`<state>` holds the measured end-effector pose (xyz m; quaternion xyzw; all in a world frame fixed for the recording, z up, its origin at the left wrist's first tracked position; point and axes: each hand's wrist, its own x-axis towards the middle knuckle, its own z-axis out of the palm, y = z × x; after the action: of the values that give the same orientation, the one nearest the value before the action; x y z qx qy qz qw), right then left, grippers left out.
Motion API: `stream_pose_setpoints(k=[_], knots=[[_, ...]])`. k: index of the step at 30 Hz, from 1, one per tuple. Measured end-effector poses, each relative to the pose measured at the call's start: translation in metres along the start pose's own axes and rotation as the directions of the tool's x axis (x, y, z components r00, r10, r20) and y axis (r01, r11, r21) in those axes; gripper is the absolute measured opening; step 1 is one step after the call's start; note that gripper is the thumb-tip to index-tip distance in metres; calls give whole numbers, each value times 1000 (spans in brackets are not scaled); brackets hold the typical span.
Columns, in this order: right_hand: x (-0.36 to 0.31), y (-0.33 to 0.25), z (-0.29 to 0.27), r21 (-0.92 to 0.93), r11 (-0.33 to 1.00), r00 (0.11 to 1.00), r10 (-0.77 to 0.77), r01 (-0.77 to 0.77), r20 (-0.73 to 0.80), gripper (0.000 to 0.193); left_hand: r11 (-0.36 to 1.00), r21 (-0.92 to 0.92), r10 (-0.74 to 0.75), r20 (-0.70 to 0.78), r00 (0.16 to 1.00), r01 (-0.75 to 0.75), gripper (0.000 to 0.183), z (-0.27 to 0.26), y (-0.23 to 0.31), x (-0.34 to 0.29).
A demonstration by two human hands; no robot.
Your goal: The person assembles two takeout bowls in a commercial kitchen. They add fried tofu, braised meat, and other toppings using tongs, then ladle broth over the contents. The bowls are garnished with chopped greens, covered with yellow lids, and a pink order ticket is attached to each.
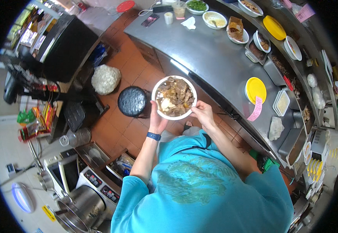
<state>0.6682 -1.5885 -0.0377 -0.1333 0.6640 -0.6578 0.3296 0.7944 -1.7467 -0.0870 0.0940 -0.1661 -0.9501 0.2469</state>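
Note:
A round white bowl (pixel 176 117) is held up in front of my body, over the gap between the counter and the floor. It is filled with brown chunks of food (pixel 179 92) that look like cooked meat, with a pale piece toward the lower left. My left hand (pixel 158 117) is closed on the bowl's left side, its thumb along the rim. On the other side, my right hand (pixel 203 113) pinches the lower right rim. The undersides of both grips are hidden by the bowl.
A steel counter (pixel 200 50) curves along the right, with a yellow-lidded tub (pixel 256 90), bowls of food and metal pans. On the tiled floor stand a black-topped round bin (pixel 132 101) and a filled white bag (pixel 106 79). A large steel pot (pixel 84 202) stands lower left.

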Motion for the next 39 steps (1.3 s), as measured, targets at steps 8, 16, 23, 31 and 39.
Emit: stream_pose_setpoints(k=[8, 16, 23, 31, 39], knots=[[39, 35, 25, 153, 975, 935, -103, 163, -339, 11, 884, 391, -345, 177, 922, 256, 73, -19, 55, 93], [88, 65, 53, 337, 890, 762, -18, 307, -647, 8, -5, 892, 232, 441, 867, -453, 21, 14, 137, 280], [123, 54, 53, 439, 834, 703, 89, 335, -706, 7, -550, 705, 212, 637, 741, -448, 67, 95, 152, 432], [122, 54, 74, 428, 815, 627, 106, 390, -772, 9, -690, 497, -82, 668, 740, -526, 29, 94, 171, 480], [47, -25, 101, -83, 842, 435, -357, 533, -827, 37, 109, 741, -396, 644, 655, -663, 14, 134, 134, 278]])
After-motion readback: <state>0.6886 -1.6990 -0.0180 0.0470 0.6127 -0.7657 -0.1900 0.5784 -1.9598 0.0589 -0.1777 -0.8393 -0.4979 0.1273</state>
